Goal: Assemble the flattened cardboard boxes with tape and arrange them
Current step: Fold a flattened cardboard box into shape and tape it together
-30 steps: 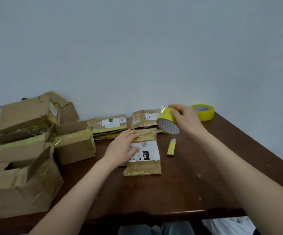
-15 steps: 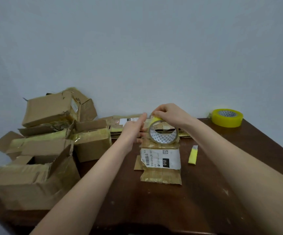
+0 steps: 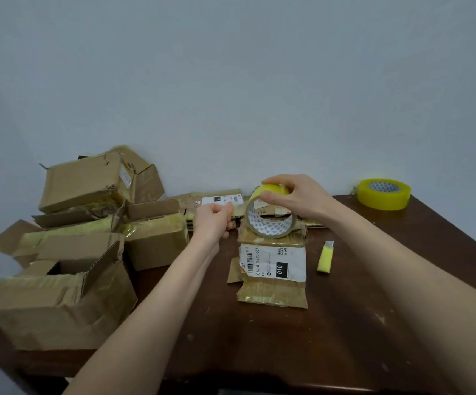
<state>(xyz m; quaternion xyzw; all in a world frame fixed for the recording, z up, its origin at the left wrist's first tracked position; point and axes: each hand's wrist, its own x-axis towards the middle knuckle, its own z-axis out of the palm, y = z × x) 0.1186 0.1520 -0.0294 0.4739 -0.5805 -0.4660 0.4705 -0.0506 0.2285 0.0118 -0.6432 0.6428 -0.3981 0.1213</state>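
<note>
Both forearms bare, coming in from the bottom edge and converging mid-frame. Right hand (image 3: 296, 196): palm down, fingers curled over the top of the tape roll (image 3: 271, 230), thumb on its near face, roll gripped on edge. Left hand (image 3: 213, 221): just left of the roll, fingers curled in, thumb against forefinger; can't tell if it pinches anything. Hands not touching.

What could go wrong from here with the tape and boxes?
1. The tape end that the left hand seems to pinch could fold and stick to itself beside the tape roll in the right hand.
2. The piled boxes lean unevenly and might topple.
</note>
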